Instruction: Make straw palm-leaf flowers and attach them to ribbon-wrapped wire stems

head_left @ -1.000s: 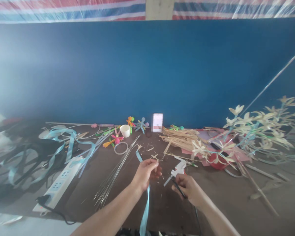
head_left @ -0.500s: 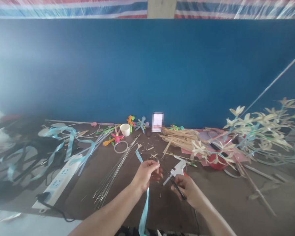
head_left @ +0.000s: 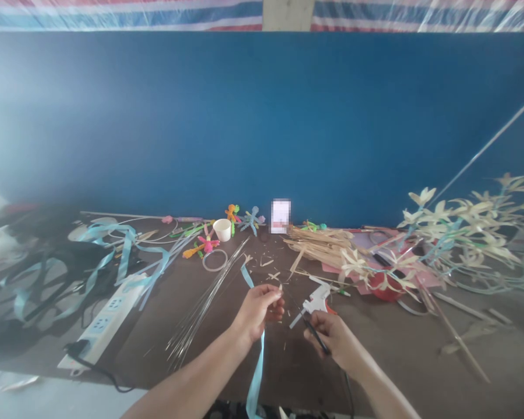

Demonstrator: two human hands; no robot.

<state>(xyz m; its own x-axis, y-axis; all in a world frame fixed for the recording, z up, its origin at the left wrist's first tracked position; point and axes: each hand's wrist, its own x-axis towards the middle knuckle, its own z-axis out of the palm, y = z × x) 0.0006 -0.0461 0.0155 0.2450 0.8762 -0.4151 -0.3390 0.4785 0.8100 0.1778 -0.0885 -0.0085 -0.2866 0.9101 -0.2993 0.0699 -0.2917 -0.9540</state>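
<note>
My left hand [head_left: 260,308] is closed in a pinch, a small pale piece [head_left: 280,288] showing at the thumb and fingertip. Its exact kind is too small to make out. A light blue ribbon [head_left: 256,372] runs behind that hand and down over the table's front edge; its other end [head_left: 246,274] lies beyond the fingers. To the right, my right hand [head_left: 329,337] is closed round a slim black tool [head_left: 318,336] whose thin end points toward the left hand, apart from it. Just beyond the right hand lies a white glue gun [head_left: 318,298].
Thin metal wires [head_left: 205,305] and a white power strip [head_left: 105,323] lie left. Behind stand a white cup [head_left: 222,230] and small colourful figures [head_left: 252,220]. Dried husk strips [head_left: 321,245] and pale artificial flowers [head_left: 475,227] occupy the right. Small scraps [head_left: 273,276] lie centrally.
The slim tool's thin end has tipped slightly away from my left fingers. My left fingers have curled a little more; both hands otherwise stay nearly in place.
</note>
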